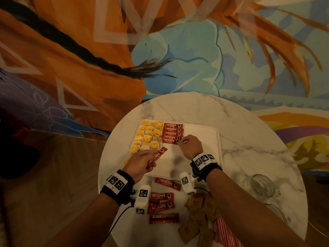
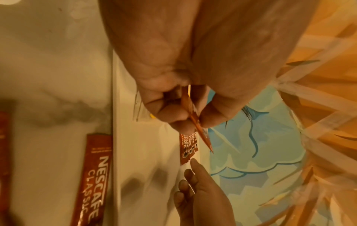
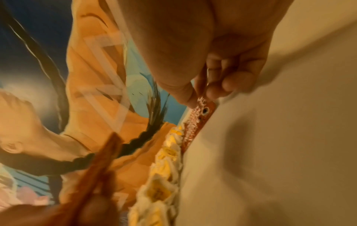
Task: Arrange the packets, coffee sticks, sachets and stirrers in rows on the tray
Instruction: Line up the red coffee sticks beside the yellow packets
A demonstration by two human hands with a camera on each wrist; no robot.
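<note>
The right hand has its fingertips pressed down on the end of the nearest stick in the stack of coffee sticks, thumb and fingers bent onto that stick, nudging it square; the stack lies on the white tray just ahead of that grip, with the yellow tea packets in rows beyond its far end; the left hand pinches one more coffee stick between thumb and fingers, its free end tilted up toward the stack. To do this well, I'd say, the right hand should true the resting stick's end against those above it, then lift clear so the held one can be laid flat, directly below, print up and facing the same way. The sticks read "NESCAFE CLASSIC" in white on red; one yellow packet reads "TEA"; the loose sticks behind the left wrist carry the same name; the brown sachets behind the right wrist have print too dim to read.
</note>
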